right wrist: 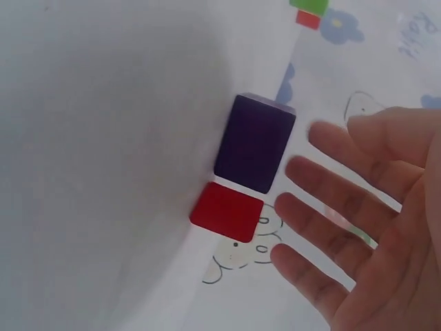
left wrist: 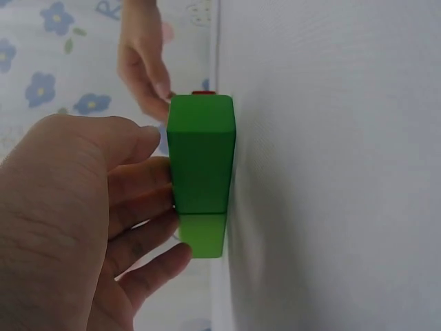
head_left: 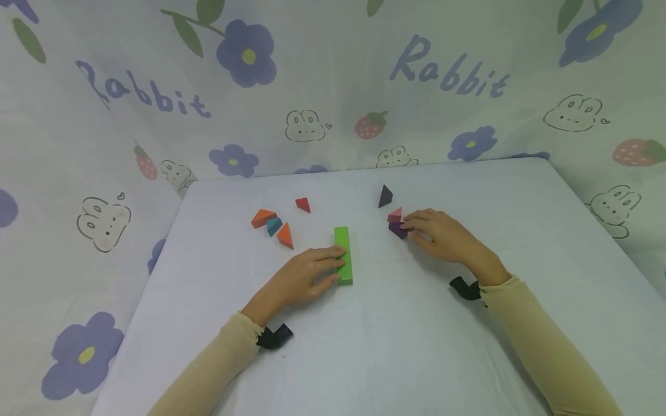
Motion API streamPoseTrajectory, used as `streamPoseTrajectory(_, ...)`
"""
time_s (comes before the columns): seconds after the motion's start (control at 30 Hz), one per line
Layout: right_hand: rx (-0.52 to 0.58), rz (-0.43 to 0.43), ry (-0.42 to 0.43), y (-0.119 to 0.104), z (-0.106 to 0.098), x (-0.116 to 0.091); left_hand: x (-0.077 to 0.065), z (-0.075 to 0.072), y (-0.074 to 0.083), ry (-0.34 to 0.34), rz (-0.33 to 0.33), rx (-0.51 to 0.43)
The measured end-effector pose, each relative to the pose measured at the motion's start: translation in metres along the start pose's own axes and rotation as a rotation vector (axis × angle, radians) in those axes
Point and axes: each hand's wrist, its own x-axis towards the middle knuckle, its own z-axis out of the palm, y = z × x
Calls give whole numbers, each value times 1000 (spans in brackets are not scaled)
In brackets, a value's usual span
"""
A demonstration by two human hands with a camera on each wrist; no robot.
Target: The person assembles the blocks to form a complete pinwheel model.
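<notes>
A long green block (head_left: 343,254) lies on the white table, its length pointing away from me. My left hand (head_left: 304,274) is at its left side, fingertips against it and fingers fairly straight. In the left wrist view the green block (left wrist: 200,158) shows a darker near part and a lighter far part, with a line between them. Farther right, my right hand (head_left: 439,234) is beside a dark purple block (head_left: 398,229) and a pink-red block (head_left: 395,215). The right wrist view shows its fingers spread, with a small gap to the purple block (right wrist: 255,143) and the red block (right wrist: 227,212).
Beyond the right hand stands a dark grey block (head_left: 385,196). To the left lie an orange block (head_left: 263,218), a blue block (head_left: 273,226), another orange block (head_left: 285,236) and a small red block (head_left: 303,204). A patterned cloth (head_left: 333,86) hangs behind the table.
</notes>
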Motion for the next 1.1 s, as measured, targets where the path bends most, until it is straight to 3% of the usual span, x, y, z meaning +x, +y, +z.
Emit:
streamPoseTrajectory(0.17, -26, 8, 50, 1, 8, 3, -1, 1, -1, 7, -5, 8)
streamPoseTrajectory(0.6, -2, 64, -33, 0, 17, 4, -4, 0, 0, 17, -15, 2)
streamPoseTrajectory(1.1, -21, 46, 3, -7, 25, 10, 0, 0, 1, -11, -40, -20)
